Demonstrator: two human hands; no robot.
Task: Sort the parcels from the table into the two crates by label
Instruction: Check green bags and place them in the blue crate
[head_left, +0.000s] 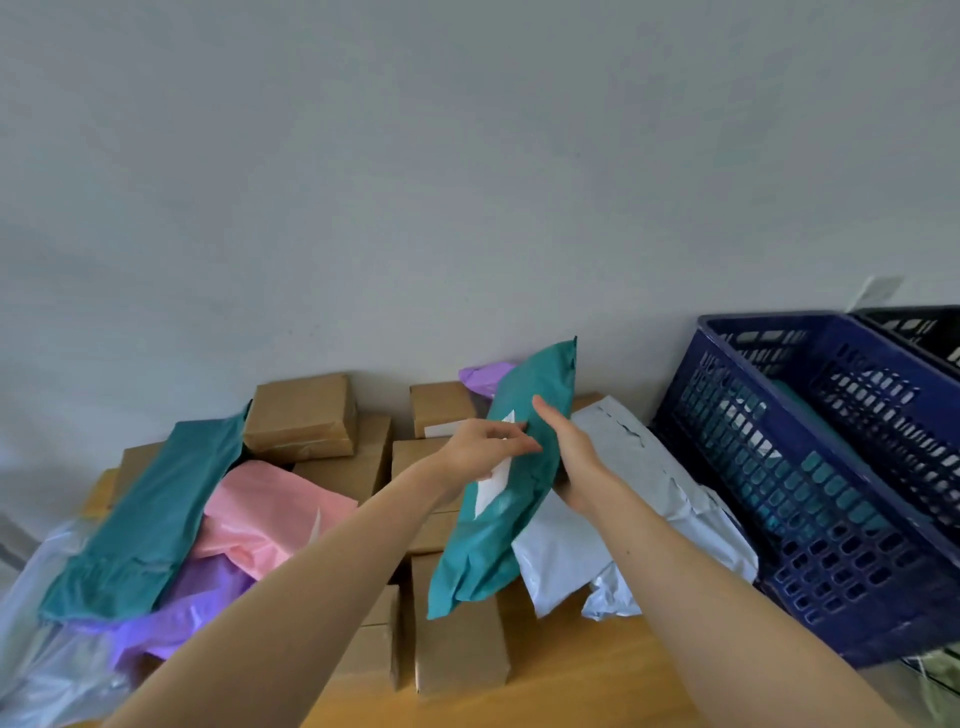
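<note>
Head view: wooden table (571, 675) right below us, a bare strip showing at 6 o'clock.
Near boxes: brown paper boxes (457, 639) packed side by side at 6 o'clock of the lifted parcel, touching one another.
Teal parcel (483, 551): up off the pile and tilted, top end toward 1 o'clock, white label (491, 486) facing us.
Left hand (478, 447): in from 8 o'clock, fingertips drawn together on the parcel's face right at the label. Pinching or only touching? Cannot tell.
Right hand (576, 457): grips the parcel's right edge, one digit straight up the front, the rest hidden behind.
White mailer (623, 499): lying under the right forearm at 4 o'clock of the parcel, up against the blue crate.
Left heap: at 9 o'clock a second teal mailer (156, 509) lies over a pink mailer (270, 514) and a purple mailer (197, 608).
Blue crate (779, 319): at 3 o'clock at the table's right end, something teal showing through its lattice wall.
Black crate (914, 327): just beside it, at 2 o'clock.
Far boxes (301, 415): stacked at 11 o'clock along the wall.
Room: plain pale wall (467, 182) fills everything toward 12 o'clock.
</note>
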